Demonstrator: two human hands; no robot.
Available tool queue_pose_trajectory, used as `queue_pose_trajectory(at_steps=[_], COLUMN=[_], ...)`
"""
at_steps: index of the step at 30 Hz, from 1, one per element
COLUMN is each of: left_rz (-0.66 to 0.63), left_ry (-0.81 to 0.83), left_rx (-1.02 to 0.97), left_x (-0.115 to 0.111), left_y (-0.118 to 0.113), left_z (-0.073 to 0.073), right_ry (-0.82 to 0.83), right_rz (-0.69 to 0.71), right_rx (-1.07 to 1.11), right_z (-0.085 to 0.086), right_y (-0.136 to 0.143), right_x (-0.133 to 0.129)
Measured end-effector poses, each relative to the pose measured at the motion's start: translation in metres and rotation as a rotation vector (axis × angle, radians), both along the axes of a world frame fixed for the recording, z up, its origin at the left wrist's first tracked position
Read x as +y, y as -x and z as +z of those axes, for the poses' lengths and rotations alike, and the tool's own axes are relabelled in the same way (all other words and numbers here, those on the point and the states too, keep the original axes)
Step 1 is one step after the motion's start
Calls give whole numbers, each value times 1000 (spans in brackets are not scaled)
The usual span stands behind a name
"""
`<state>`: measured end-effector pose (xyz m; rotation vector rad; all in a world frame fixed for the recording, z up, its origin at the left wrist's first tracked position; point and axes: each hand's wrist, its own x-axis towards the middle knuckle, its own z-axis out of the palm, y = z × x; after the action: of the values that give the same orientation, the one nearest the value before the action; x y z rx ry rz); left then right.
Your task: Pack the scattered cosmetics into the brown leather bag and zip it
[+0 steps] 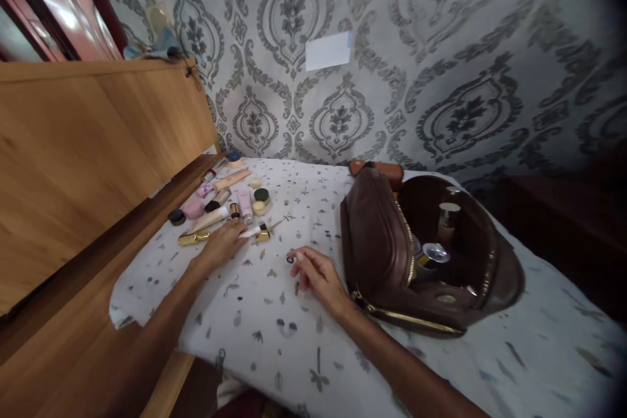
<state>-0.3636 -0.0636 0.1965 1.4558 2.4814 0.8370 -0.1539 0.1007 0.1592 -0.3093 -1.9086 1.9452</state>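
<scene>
My left hand (pixel 224 247) is low over the cloth, its fingertips closed on a slim white tube with a black end (pixel 252 232). A gold-coloured piece (pixel 263 235) lies right beside that tube. Left of the hand rests a gold tube (pixel 194 239), and behind it a beige tube with a white cap (pixel 210 217). My right hand (pixel 316 274) hovers at mid-cloth, thumb and forefinger pinching a small pale piece with a dark ring (pixel 290 260); its kind is unclear. A pink tube (pixel 244 204) and a green-lidded jar (pixel 261 195) sit beyond my left hand.
An open brown leather bag (pixel 377 235) stands at right, holding a bottle with a silver cap (pixel 447 219) and other items. An orange-brown case (pixel 386 172) lies behind it. A wooden panel (pixel 108 137) borders the left. Several cosmetics, including a pink round container (pixel 193 209), cluster near it.
</scene>
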Motion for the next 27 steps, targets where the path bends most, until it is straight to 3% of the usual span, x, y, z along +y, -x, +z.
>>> queue_pose_trajectory(at_steps=[5,9,13,18,21,27], left_rz=[26,-66,-209,-306,-265,-87], left_ry=[-166,-314,-408,-425,-435,-544], left_rx=[-231,-540,-799,-945,-989,-1002], left_x=[8,24,48,69,72,64], left_y=[2,-13,-35,-48,-48,-36], left_z=[3,9,12,9,2,-11], right_ry=[1,17,185,394,367,161], right_rz=[-20,-30,25,-18,-68,-163], right_rx=[-26,-52,-55,-9,3,5], right_z=[-1,2,8,7,3,-3], right_y=[0,5,9,6,4,3], right_x=[-2,-6,-12,-10,-6,-2])
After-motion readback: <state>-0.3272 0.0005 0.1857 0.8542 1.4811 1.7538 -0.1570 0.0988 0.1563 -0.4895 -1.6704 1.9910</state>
